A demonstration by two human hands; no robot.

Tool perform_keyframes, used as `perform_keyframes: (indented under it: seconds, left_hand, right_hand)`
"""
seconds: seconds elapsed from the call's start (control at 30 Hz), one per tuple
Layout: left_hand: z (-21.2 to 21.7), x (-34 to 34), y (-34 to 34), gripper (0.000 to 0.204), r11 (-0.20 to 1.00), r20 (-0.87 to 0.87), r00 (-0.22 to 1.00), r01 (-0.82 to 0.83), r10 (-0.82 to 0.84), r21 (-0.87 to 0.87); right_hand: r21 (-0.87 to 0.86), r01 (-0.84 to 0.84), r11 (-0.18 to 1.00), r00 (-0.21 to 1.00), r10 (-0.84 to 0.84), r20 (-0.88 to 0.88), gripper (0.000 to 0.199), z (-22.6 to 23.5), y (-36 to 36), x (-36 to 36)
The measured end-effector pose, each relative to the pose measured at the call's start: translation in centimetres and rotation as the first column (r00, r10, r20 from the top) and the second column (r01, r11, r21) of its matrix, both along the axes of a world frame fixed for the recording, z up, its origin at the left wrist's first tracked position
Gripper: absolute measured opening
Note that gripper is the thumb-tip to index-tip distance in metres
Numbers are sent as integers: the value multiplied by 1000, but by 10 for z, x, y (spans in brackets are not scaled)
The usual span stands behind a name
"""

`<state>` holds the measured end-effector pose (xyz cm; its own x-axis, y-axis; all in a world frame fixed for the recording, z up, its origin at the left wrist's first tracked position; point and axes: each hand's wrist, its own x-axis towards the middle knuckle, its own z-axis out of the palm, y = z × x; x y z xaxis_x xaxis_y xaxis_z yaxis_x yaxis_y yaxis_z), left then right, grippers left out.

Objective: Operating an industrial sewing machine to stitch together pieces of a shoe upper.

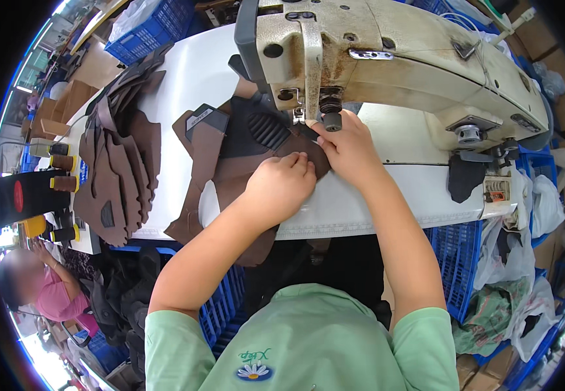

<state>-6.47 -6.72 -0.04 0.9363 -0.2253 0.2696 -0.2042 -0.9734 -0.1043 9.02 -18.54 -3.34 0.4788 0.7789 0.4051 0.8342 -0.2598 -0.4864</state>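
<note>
A brown and black shoe upper piece [243, 146] lies flat on the white work table [386, 195] under the head of an old cream sewing machine [386, 52]. My left hand [281, 186] presses down on the brown part of the piece, fingers curled. My right hand [347, 150] holds the piece's edge right below the machine's needle and roller foot [330, 116]. Both forearms reach in from the lower edge over my green shirt.
A stack of brown cut pieces [116, 163] lies at the table's left, with thread spools [64, 184] beside it. Blue plastic crates [458, 260] sit under the table, bags of scraps [517, 287] at the right. Another person in pink [41, 287] sits at lower left.
</note>
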Motion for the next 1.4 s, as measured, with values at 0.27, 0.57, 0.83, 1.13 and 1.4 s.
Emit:
perform_keyframes:
  seconds: [0.27,0.57,0.83,1.13,1.4]
  left_hand:
    - [-2,1,2,31,1000,16,1000,5,-5,9]
    - [-3,10,-2,32,999,-28,999,-41,41,22]
    - [1,21,6,32,997,-97,993,-71,71,10]
    - [0,23,7,34,996,-102,991,-83,85,21]
    - [-2,25,7,35,996,-81,993,-84,86,27]
  right_hand:
    - [-26,-12,1000,1000,12,4,13,4,2,1]
    - [-3,-65,998,998,65,5,13,-1,6,16]
    - [65,-72,995,997,73,-8,10,-4,16,28]
    - [-136,-20,991,999,14,-43,9,-7,20,29]
    - [-118,12,993,1000,-13,-6,10,-5,19,29]
